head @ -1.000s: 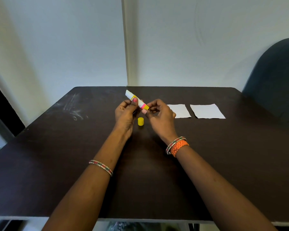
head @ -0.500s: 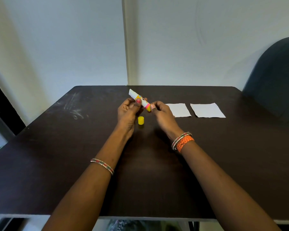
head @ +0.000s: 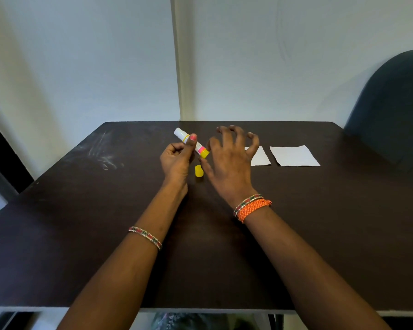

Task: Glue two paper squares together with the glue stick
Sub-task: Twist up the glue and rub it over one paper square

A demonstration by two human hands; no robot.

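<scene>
Left hand (head: 177, 160) pinching tilted glue stick (head: 191, 144) above dark tabletop (head: 81, 210). Right hand (head: 229, 160) spread wide, empty, just beside stick's yellow end. Yellow cap (head: 198, 171) upright between hands. Two paper squares (head: 293, 156) flat, side by side, right of hands; nearer square partly hidden.

Left hand (head: 177, 160) grips the uncapped glue stick (head: 191, 144); right hand (head: 229, 158) hovers, fingers spread.

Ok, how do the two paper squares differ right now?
The near paper square is partly hidden behind the open right hand; the far paper square is fully in view, with no hand near it. The near one lies closer to the glue stick in the left hand. Both are white, flat on the table, apart.
</scene>
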